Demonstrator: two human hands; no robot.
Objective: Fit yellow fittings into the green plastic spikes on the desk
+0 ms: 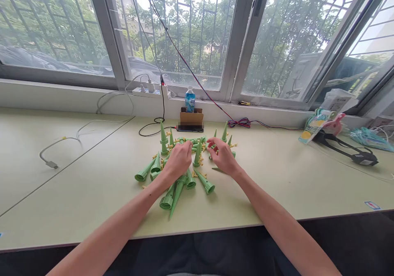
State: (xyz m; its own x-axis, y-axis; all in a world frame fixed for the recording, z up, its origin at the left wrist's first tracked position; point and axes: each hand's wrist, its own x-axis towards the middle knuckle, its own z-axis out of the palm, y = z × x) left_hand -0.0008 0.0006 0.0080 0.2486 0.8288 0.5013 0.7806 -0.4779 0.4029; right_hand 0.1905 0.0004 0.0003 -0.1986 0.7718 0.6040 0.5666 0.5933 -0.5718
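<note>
A heap of several green plastic cone spikes (181, 161) lies on the pale table (92, 185), with small yellow pieces (201, 161) scattered among them. Some cones stand upright, such as one (163, 138) at the back left; others lie on their sides. My left hand (178, 159) rests palm down on the heap with its fingers curled onto the cones. My right hand (221, 155) hovers over the right part of the heap, fingers bent and pinched near the cones. What either hand grips is hidden.
A cardboard box (191, 118) and a water bottle (190, 99) stand behind the heap. A power strip (147, 90) sits on the sill, with cables running over the table. Packets and a black strap (347, 150) lie at the right.
</note>
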